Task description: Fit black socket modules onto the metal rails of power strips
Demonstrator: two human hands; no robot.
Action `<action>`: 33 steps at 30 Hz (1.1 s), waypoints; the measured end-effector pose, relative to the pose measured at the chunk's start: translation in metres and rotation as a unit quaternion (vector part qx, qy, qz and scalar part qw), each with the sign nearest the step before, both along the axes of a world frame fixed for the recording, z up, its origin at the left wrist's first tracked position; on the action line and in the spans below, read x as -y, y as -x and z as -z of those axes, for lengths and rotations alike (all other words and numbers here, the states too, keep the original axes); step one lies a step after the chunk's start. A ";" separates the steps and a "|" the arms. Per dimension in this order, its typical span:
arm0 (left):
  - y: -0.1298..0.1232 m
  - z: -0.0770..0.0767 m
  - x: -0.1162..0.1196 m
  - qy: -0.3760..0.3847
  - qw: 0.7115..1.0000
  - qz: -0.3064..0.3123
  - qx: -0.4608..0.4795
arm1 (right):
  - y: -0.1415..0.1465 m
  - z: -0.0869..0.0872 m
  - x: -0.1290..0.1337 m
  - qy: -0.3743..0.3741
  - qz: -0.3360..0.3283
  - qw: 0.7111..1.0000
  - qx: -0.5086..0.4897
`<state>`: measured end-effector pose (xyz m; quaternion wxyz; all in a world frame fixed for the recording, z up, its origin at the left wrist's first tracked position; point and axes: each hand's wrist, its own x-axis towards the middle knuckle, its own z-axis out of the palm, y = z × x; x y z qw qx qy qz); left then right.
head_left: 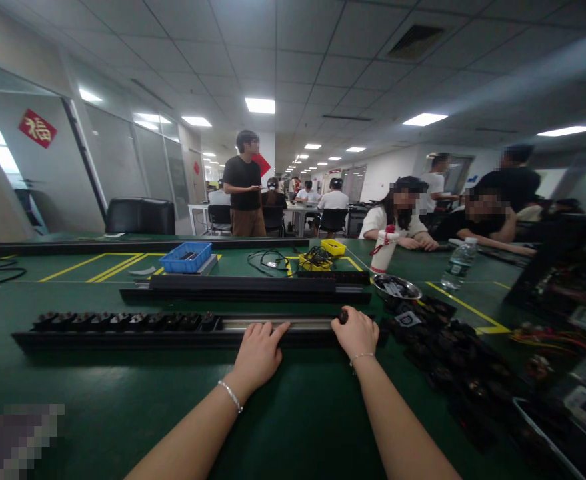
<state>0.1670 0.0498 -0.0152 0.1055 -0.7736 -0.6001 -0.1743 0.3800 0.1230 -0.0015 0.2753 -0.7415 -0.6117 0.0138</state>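
Note:
A long black rail lies crosswise on the green table in front of me. Small black block-like parts sit in a row along its left half, while a pale metallic channel shows along the right half. My left hand rests on the rail near its middle, fingers stretched over the front edge, holding nothing. Close to the rail's right end, my right hand is closed on a small black part, pinched between thumb and fingers. Most of that part is hidden by the hand.
Behind lies another black rail, with a blue bin beyond. To the right are a metal bowl, a white cup, a water bottle and a dark heap of parts. Cables lie farther back; people sit across.

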 end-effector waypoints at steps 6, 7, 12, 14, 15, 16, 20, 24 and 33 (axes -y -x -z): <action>-0.001 -0.002 0.001 0.006 1.000 -0.003 0.000 | -0.007 0.004 -0.001 -0.002 0.051 0.998 0.028; -0.001 -0.002 0.001 0.008 1.000 -0.003 -0.001 | -0.008 0.004 -0.002 0.002 0.053 0.998 0.030; -0.001 -0.002 0.001 0.004 1.000 -0.002 0.001 | -0.012 0.002 -0.003 0.016 0.035 0.999 0.012; -0.001 -0.002 0.001 0.004 1.000 -0.004 0.001 | -0.013 0.001 -0.004 0.019 0.033 0.999 0.007; -0.001 -0.002 0.001 0.006 1.000 -0.006 0.000 | -0.014 0.001 -0.004 0.020 0.033 0.999 0.005; -0.001 -0.002 0.001 0.008 1.000 -0.007 -0.001 | -0.014 0.001 -0.004 0.020 0.033 0.999 0.005; -0.001 -0.002 0.001 0.008 1.000 -0.003 0.001 | -0.016 0.001 -0.004 0.017 0.032 0.999 0.009; -0.001 -0.002 0.001 0.008 1.000 -0.001 -0.001 | -0.016 0.002 -0.002 0.007 0.062 0.997 0.034; -0.001 -0.001 0.001 0.009 1.000 -0.008 -0.003 | -0.022 0.002 -0.004 0.017 0.057 0.998 0.026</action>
